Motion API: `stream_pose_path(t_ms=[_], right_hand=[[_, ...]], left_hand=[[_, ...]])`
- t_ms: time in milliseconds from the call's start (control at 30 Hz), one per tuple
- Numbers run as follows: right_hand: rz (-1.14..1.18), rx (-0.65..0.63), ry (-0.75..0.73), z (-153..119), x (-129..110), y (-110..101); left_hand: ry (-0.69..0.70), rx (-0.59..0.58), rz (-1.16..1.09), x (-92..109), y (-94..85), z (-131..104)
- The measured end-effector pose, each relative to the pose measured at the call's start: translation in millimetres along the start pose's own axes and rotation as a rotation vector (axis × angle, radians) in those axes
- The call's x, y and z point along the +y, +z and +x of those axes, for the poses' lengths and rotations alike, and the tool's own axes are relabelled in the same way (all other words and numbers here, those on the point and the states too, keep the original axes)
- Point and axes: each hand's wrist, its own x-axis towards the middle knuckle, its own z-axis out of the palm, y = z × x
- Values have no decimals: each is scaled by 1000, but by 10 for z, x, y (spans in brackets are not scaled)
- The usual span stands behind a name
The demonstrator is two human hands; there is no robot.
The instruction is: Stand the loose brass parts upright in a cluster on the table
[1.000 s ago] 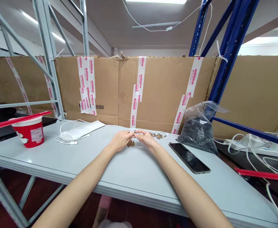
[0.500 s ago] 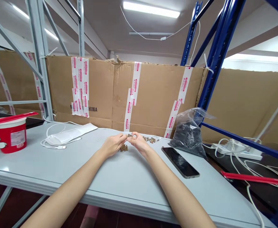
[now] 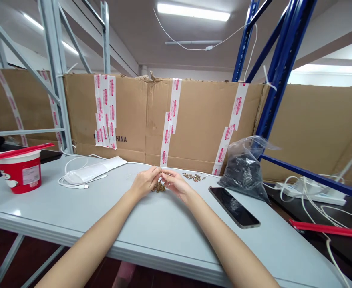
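Note:
My left hand and my right hand meet at the fingertips above the grey table. Both have their fingers pressed together, and whatever lies between them is too small to make out. Just under the fingertips sits a pile of small brass-coloured parts, partly covered by the hands. A looser group of similar small metal parts lies behind and to the right of my right hand.
A black phone and a plastic bag of dark material are on the right. Left are a red cup and a white sleeve with cable. Cardboard walls the back; a blue rack post rises at right.
The right hand's fingers have changed from a rounded pinch to a straighter, flatter pose against the left fingertips. The whole view has shifted slightly.

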Motion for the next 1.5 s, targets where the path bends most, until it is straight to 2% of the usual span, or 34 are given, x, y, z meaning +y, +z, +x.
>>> stream_pose_path(t_ms=[200, 333, 567, 767, 933, 1067, 1233, 1400, 1500], right_hand=[[-95, 69, -73, 38, 0, -59], [-217, 103, -96, 20, -46, -118], [-292, 125, -131, 24, -53, -90], [-280, 131, -87, 21, -80, -60], [-283, 141, -147, 0, -110, -38], [-273, 157, -161, -11, -112, -47], [-291, 144, -143, 18, -86, -100], [-319, 144, -129, 18, -86, -85], [-318, 153, -117, 14, -86, -90]], left_hand=[[-4, -41, -35, -28, 19, 6], [30, -94, 56, -40, 14, 3], [36, 6, 250, -47, 17, -12], [63, 40, 260, -5, -31, 2], [51, 61, 229, -9, -18, -5], [-12, 45, 184, -26, 3, -19], [67, 15, 183, -27, 12, -28], [6, -19, 180, -16, 1, -24], [22, -42, 196, -7, -6, -18]])
